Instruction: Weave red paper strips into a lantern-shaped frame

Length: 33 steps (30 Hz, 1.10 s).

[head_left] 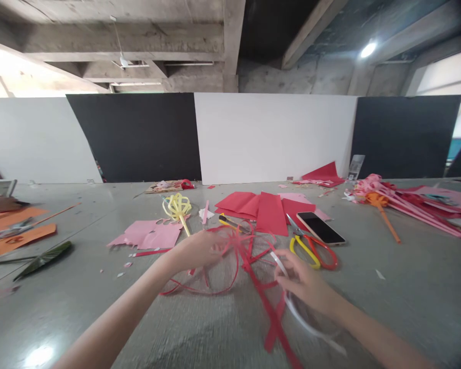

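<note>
Narrow red paper strips [267, 302], looped and crossed into a loose spidery bundle, lie in the middle in front of me. My left hand [202, 249] is at the bundle's left side, its fingers curled onto the strips and a little blurred. Between the thumb and fingers of my right hand [301, 277] is a thin white strip [278, 262], whose long tail hangs in a curve below the wrist. Scissors with yellow and red handles [311, 253] lie just beyond the right hand. A yellow utility knife [228, 221] rests behind the bundle.
Folded red paper [272, 212] and a phone [321, 228] lie farther back. At left are pink paper [149, 233], a yellow paper-strip flower [177, 207], a green leaf [48, 259] and orange paper [34, 241]. Pink and red strips [403, 205] pile up at right, beside an orange flower [378, 201].
</note>
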Motion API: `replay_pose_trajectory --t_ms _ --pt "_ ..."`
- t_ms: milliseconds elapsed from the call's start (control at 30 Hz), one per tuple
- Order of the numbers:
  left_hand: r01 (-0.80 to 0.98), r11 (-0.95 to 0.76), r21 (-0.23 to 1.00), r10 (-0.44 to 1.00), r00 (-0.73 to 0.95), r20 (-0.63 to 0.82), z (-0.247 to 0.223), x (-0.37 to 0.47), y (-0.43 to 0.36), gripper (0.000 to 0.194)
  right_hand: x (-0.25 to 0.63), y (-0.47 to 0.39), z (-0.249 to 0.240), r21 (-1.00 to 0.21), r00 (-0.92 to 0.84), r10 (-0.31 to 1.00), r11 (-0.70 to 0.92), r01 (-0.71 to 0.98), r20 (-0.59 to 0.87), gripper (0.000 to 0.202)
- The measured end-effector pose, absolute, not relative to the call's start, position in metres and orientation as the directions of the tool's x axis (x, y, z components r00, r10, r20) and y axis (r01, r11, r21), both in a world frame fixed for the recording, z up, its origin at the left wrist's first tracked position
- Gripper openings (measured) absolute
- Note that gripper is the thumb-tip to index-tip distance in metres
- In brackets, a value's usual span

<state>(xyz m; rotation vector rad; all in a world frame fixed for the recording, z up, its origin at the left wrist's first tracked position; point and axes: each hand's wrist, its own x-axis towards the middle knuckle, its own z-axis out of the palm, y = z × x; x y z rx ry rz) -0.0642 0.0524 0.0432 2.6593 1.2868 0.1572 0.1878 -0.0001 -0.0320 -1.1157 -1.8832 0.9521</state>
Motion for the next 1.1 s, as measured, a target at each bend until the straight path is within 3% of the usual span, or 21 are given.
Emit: replay_pose_trajectory --t_ms 233,567,767,1100 --pt "0.595 -0.79 0.147 0.612 0.777 0.146 -0.006 -0.024 0.045 0.034 0.186 -0.001 -0.032 -0.832 -0.363 0.898 0.39 0.395 0.248 0.026" --pt "0.818 -0.556 0.146 0.831 0.545 0.107 -0.022 -0.025 0.055 0.026 0.185 -0.002 -0.037 -0.794 -0.372 0.889 0.422 0.438 0.267 0.028" --pt "0.847 -0.514 0.135 0.857 0.514 0.042 -0.021 -0.036 0.061 0.013 0.184 -0.005 -0.037 -0.804 -0.375 0.892 0.409 0.432 0.252 0.029" --pt "0.845 -0.525 0.104 0.848 0.529 -0.02 -0.014 -0.042 0.061 0.019 0.183 -0.006 -0.038 -0.805 -0.374 0.886 0.424 0.415 0.274 0.029"
